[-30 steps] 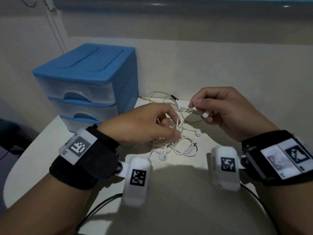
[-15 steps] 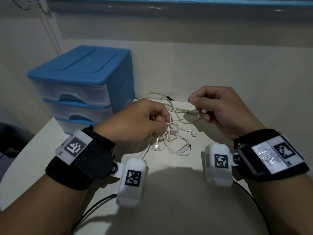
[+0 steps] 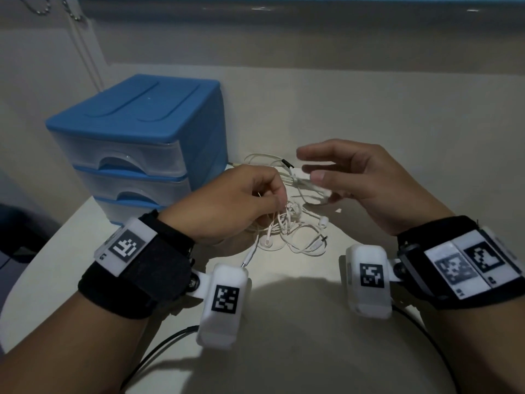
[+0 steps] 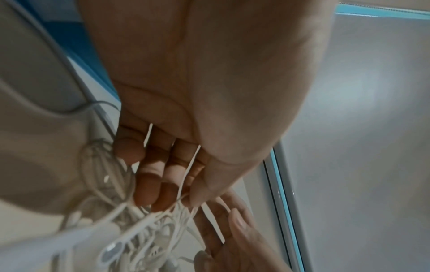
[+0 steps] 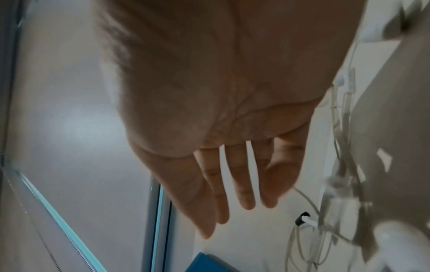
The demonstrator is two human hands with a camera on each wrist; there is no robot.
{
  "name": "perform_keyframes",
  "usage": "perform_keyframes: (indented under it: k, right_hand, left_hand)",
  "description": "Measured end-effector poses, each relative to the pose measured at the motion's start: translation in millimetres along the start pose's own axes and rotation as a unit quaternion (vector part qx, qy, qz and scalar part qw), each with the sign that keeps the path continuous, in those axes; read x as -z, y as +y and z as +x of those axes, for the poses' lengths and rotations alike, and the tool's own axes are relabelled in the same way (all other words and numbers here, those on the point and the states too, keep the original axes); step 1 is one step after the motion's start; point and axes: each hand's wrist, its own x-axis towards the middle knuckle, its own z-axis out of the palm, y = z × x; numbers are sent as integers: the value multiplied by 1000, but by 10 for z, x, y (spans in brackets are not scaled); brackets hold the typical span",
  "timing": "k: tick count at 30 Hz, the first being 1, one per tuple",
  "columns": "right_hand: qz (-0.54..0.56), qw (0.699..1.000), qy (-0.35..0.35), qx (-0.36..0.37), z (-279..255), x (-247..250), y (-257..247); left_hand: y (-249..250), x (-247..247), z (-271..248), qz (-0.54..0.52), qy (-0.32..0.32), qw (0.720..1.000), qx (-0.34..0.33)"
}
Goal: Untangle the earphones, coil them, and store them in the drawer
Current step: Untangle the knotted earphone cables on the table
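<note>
White tangled earphones (image 3: 295,223) lie in a heap on the pale table (image 3: 284,336), between my two hands. My left hand (image 3: 279,201) pinches strands of the cord (image 4: 184,185) between thumb and fingertips and lifts part of the tangle. My right hand (image 3: 309,169) hovers just right of the heap with fingers spread and straight (image 5: 242,184), holding nothing. One earbud (image 3: 266,240) hangs below my left hand; another earbud (image 3: 322,221) rests on the table. The blue drawer unit (image 3: 136,149) stands at the left with all three drawers closed.
A wall runs behind the table, and a black-tipped cable end (image 3: 287,163) lies near it. Bead chains (image 3: 42,9) hang at the upper left. Black cables (image 3: 159,351) run from the wrist cameras across the near table.
My right hand has let go of the cord it pinched and its fingers have spread. My left hand keeps its pinch on the tangle.
</note>
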Motion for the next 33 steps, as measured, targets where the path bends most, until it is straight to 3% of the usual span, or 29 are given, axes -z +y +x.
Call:
perform_keyframes:
  k: [5,9,14,20,28,31,33]
  right_hand:
    - [-65,996,-11,53,-12,2,-30]
    - [-111,990,-91,-15,-28,-63,-22]
    - [-124,986,-103,-31,-38,-63,-17]
    - [-43,992,-119,1,-32,-83,-49]
    - [183,979,-94,-7,-46,-83,-120]
    - [189,979,-81,-1,-56,-57,-115]
    - [132,987,-89,-12,-54,-36,-90]
  left_hand:
    - [19,-3,3,-19,11,1000,-11]
    - [42,-5,-3,-37,17,999,-21]
    - [87,-17,-16,-57,19,998,-33]
    - [85,5,-28,-33,41,997,-49]
    - [66,21,-27,-22,-30,997,-68]
    - [72,14,-28,14,-32,998,-56]
    - [62,6,-22,12,-25,999,-45]
